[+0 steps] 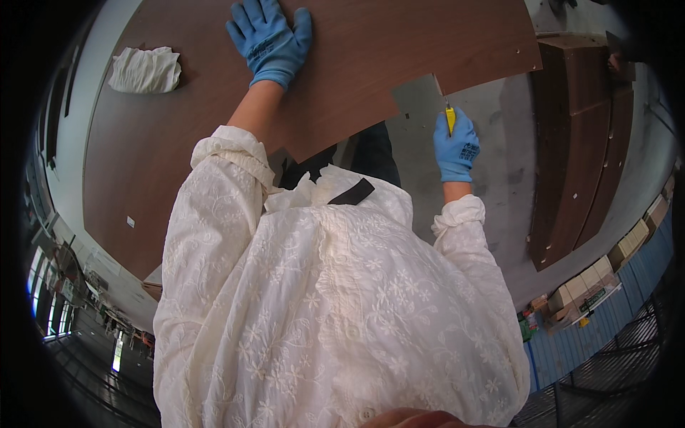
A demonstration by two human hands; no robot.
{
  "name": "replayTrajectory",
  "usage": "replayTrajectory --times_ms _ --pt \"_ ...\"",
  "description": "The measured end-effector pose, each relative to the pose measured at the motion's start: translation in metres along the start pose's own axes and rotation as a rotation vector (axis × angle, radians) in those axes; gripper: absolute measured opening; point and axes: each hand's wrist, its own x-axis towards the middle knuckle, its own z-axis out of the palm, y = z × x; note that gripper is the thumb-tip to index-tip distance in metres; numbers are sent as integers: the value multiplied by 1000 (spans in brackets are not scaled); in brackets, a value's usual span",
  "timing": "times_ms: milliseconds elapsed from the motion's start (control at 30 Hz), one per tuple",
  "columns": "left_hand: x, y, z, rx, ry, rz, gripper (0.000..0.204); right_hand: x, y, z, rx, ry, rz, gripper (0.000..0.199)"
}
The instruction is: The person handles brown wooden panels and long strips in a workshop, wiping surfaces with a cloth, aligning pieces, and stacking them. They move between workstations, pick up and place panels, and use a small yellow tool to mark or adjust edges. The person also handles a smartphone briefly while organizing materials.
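My left hand [275,44], in a blue work glove, lies flat with its fingers spread on a large brown wood-grain panel [371,53]. In a matching glove, my right hand [457,148] is closed around a yellow utility knife [450,120]. The knife points away from me, its tip close to the near edge of the panel, beside a notch in that edge. I cannot tell whether the blade touches the panel. A crumpled white cloth [145,70] rests on the panel, left of my left hand.
Stacked brown panels or boxes [571,143] stand at the right on the grey floor [492,157]. A small white tag [130,222] sits on the panel's left part. Cartons [581,287] line a blue wall at the far right. Another person's hand [615,63] shows at the upper right.
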Motion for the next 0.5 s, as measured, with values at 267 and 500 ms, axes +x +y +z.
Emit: replayTrajectory --times_ms 267,500 --pt "0 1 -1 4 -1 -7 76 1 2 -5 31 -8 -75 32" --pt "1 2 -3 -7 -10 -14 76 1 2 -3 -15 -45 -39 31"
